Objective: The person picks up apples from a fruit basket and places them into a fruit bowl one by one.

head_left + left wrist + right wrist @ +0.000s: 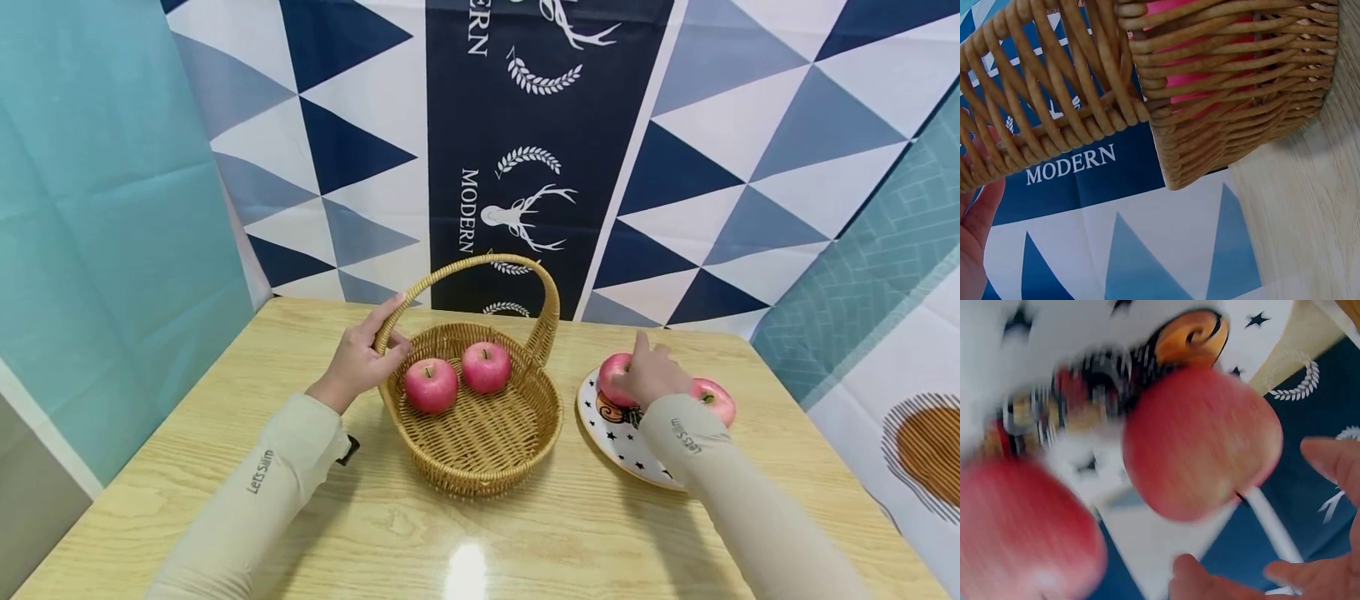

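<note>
A round wicker basket (480,479) with a tall arched handle (551,308) stands on the table, and two red apples (431,386) lie inside it. My left hand (358,360) grips the left side of that handle; in the left wrist view its thumb (985,209) shows beside the weave. To the right, a white plate (626,454) with stars and a printed picture carries two more apples. Over it reaches my right hand (658,375), fingers spread. The right wrist view shows a gap between its fingertips (1194,575) and the nearer apple (1204,444); the other apple (1022,531) lies farther left.
The light wood table (397,525) extends in front of the basket and plate. Behind it hangs a patterned cloth (367,208) with triangles and deer heads. A turquoise cloth (112,208) hangs at the left. A dark wrist strap (348,450) shows at the left cuff.
</note>
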`<state>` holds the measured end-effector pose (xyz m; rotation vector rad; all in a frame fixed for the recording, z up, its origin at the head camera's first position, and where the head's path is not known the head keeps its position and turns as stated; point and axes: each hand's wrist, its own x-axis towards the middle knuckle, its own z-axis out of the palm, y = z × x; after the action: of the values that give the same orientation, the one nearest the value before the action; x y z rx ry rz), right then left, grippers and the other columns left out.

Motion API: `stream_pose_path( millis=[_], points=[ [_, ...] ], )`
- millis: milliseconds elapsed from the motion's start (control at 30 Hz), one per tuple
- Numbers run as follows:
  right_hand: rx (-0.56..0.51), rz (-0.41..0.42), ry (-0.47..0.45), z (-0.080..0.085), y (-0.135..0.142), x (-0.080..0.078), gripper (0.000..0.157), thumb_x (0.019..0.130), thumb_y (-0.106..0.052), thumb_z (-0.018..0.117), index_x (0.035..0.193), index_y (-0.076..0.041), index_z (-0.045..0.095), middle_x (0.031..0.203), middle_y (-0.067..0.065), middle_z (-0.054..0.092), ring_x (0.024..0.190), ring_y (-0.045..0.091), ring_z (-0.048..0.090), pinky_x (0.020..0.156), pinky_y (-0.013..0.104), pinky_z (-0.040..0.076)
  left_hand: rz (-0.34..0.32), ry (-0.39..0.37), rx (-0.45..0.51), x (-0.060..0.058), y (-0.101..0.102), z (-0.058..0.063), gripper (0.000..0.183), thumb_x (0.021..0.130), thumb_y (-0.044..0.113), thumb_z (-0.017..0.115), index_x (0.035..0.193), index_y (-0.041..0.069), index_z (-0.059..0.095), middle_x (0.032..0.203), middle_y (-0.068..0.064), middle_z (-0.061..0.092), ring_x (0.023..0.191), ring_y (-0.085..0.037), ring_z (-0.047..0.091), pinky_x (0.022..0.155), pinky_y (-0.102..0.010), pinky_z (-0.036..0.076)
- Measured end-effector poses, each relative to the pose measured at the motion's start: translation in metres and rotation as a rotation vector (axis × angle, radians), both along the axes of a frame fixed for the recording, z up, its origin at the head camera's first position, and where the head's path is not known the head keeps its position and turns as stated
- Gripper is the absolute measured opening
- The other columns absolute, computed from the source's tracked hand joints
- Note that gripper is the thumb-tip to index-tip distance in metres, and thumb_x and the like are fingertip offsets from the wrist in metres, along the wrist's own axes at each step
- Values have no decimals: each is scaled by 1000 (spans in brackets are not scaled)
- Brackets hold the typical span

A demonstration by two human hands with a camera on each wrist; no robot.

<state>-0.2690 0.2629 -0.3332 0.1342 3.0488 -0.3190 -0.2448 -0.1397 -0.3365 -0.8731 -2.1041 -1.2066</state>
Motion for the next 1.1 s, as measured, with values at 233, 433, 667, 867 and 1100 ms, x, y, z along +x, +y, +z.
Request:
stream_pose_path(
  millis=[233, 433, 667, 867, 1100],
  points=[
    [218, 124, 40, 31, -31, 11, 47, 79, -38, 67, 104, 2, 61, 92, 22, 62, 74, 36, 57, 58, 49, 47, 7, -49, -32, 2, -2, 3, 63, 80, -1, 63, 138, -2, 39, 79, -16, 68, 73, -32, 67, 62, -31, 51],
    [218, 164, -11, 49, -56, 11, 53, 78, -45, 68, 109, -4, 66, 102, 16, 68, 75, 28, 58, 59, 46, 45, 17, -107, -22, 5, -8, 2, 62, 80, -3, 61, 138, -1, 38, 77, -15, 65, 72, -34, 65, 60, -31, 51],
    [225, 280, -84, 54, -73, 9, 76, 76, -47, 71, 138, -9, 49, 126, 20, 59, 99, 33, 60, 68, 52, 48, -1, -86, -32, 5, -9, 1, 63, 79, -2, 61, 138, 2, 38, 74, -12, 63, 64, -24, 60, 54, -28, 46],
    [215, 394, -173, 58, -81, 8, 78, 74, -46, 74, 142, -19, 46, 122, 14, 63, 83, 24, 62, 55, 37, 46, -13, -57, -57, 4, -6, 5, 67, 78, -1, 62, 140, 4, 36, 71, -9, 59, 58, -14, 52, 50, -26, 44],
    [172, 566, -247, 58, -94, 4, 75, 73, -40, 73, 141, -20, 49, 123, 10, 62, 100, 24, 60, 67, 37, 50, -6, -78, -75, 4, -5, 8, 67, 78, 2, 61, 140, 5, 36, 69, -8, 59, 59, -16, 54, 50, -27, 45]
  ],
)
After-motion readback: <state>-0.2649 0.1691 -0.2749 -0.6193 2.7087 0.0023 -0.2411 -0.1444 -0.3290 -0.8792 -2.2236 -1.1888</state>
